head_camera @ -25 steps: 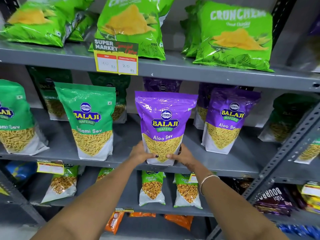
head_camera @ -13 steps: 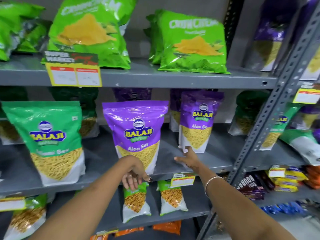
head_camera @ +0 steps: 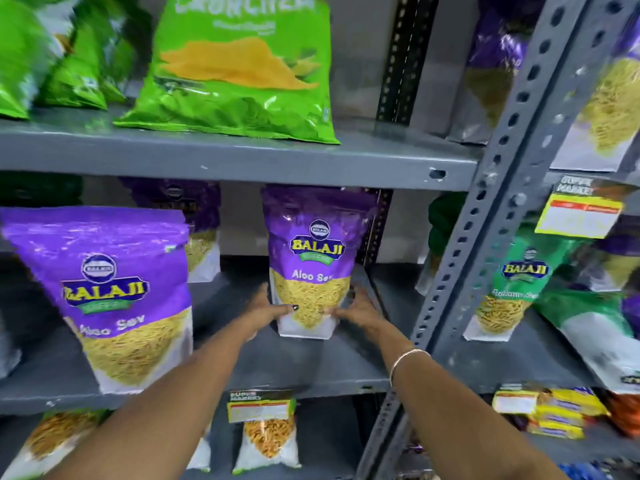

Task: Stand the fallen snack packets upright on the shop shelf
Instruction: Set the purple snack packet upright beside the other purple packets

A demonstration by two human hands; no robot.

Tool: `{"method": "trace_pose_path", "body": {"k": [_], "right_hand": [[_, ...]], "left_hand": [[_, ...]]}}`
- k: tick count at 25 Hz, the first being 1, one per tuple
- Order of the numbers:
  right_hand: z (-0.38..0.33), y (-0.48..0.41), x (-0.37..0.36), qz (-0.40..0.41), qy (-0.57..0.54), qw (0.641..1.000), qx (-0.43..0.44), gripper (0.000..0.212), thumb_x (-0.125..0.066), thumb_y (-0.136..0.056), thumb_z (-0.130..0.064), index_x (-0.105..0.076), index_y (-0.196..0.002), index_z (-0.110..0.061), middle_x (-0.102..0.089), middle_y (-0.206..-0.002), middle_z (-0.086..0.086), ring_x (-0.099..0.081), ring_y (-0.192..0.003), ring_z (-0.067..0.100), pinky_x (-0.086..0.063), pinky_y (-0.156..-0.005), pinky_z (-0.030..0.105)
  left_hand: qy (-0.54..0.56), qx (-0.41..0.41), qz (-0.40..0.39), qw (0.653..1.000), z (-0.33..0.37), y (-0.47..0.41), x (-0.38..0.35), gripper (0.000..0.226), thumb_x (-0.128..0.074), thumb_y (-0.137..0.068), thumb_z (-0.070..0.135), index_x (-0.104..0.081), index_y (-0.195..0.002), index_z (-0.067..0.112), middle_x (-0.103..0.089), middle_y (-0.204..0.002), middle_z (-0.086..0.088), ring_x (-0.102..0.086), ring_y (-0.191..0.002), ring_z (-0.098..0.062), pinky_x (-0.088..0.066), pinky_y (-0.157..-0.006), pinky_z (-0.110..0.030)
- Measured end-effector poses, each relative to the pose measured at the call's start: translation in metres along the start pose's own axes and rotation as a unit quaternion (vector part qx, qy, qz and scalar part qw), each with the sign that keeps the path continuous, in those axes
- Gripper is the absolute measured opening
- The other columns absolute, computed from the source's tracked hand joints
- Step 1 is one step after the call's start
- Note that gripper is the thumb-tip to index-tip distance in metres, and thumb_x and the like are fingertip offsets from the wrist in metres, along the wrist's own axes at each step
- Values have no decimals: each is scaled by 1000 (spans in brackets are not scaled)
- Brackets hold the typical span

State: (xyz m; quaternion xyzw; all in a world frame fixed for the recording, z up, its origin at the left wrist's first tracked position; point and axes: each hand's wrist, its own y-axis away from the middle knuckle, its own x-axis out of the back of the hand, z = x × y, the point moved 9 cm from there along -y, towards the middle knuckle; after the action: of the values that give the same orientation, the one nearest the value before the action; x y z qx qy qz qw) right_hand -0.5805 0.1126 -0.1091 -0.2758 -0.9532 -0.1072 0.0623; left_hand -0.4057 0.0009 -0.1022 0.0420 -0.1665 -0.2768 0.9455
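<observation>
A purple Aloo Sev packet (head_camera: 310, 258) stands upright at the right end of the middle grey shelf (head_camera: 311, 365). My left hand (head_camera: 265, 311) holds its lower left side and my right hand (head_camera: 358, 311) holds its lower right side. Another purple Aloo Sev packet (head_camera: 110, 292) stands upright nearer the shelf's front, to the left, with nothing touching it. A third purple packet (head_camera: 194, 216) stands behind it, partly hidden.
A perforated grey upright post (head_camera: 485, 220) rises just right of my right hand. Green chips bags (head_camera: 239, 71) lean on the shelf above. Green and purple packets (head_camera: 509, 289) fill the neighbouring rack at right. Small packets (head_camera: 266, 441) and a price tag (head_camera: 259, 405) sit below.
Both hands let go of the left purple packet and moved right to grip the base of the right one. The view swung right and closer.
</observation>
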Motion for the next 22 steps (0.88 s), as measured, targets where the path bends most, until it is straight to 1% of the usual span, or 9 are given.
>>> {"method": "trace_pose_path", "body": {"k": [1,3,5,7,9,11,14,18,22], "right_hand": [[-2,-5,-1,-18,16,1000,12,65,-79,-64,3,-47,-120,-2,-63,-108,6,-64,-85,14,-53,-61,7],[-5,-5,-4,-33,15,999,31,53,-77,-65,6,-54,-113,1,-64,-100,6,-66,-76,8,-49,-55,4],[-1,-2,0,-20,14,999,30,61,-82,-58,-4,-56,-113,-1,-66,-106,6,-68,-81,8,-54,-66,12],[-1,12,-1,-36,25,999,24,64,-86,-53,-13,-57,-110,-6,-66,-112,7,-66,-92,17,-57,-79,23],[2,26,-2,-50,23,998,26,54,-78,-63,4,-54,-111,-5,-64,-109,10,-63,-91,19,-57,-72,15],[0,41,2,-43,28,998,29,57,-75,-66,9,-51,-118,3,-62,-115,16,-59,-98,21,-55,-72,14],[0,67,4,-52,53,997,23,60,-76,-68,2,-50,-123,4,-62,-118,16,-56,-103,19,-52,-78,19],[0,85,5,-58,52,997,12,59,-74,-72,0,-47,-125,5,-60,-115,12,-54,-101,17,-48,-55,1],[-3,90,6,-58,61,996,8,61,-74,-73,-3,-45,-126,2,-59,-126,16,-55,-103,18,-52,-63,11]], "left_hand": [[22,3,3,1000,1,-1,-5,63,-80,-65,11,-46,-118,6,-57,-128,-12,-55,-111,-22,-43,-102,-38],[31,20,34,999,-9,-3,-7,71,-85,-51,20,-51,-110,1,-63,-121,-19,-62,-108,-30,-48,-99,-44],[22,28,50,998,-22,-1,-8,83,-84,-40,33,-52,-108,-2,-65,-116,-21,-63,-106,-33,-51,-94,-52],[15,31,50,998,-23,12,-8,64,-84,-56,20,-50,-105,-2,-64,-115,-23,-63,-102,-32,-54,-87,-49],[2,29,60,998,-11,38,-7,47,-80,-66,9,-49,-101,4,-64,-113,-22,-62,-99,-30,-53,-80,-43],[-8,18,56,998,-5,58,-10,41,-78,-70,10,-46,-96,9,-63,-108,-15,-59,-95,-24,-50,-76,-35],[-19,20,42,999,0,85,-14,39,-76,-72,12,-45,-96,10,-61,-107,-11,-55,-92,-19,-44,-76,-29],[-27,16,37,999,2,101,-15,42,-77,-71,14,-46,-98,10,-62,-119,-14,-59,-104,-26,-43,-79,-28],[-46,29,40,998,4,107,-16,45,-77,-72,19,-48,-105,8,-60,-125,-15,-57,-115,-29,-44,-84,-31]]}}
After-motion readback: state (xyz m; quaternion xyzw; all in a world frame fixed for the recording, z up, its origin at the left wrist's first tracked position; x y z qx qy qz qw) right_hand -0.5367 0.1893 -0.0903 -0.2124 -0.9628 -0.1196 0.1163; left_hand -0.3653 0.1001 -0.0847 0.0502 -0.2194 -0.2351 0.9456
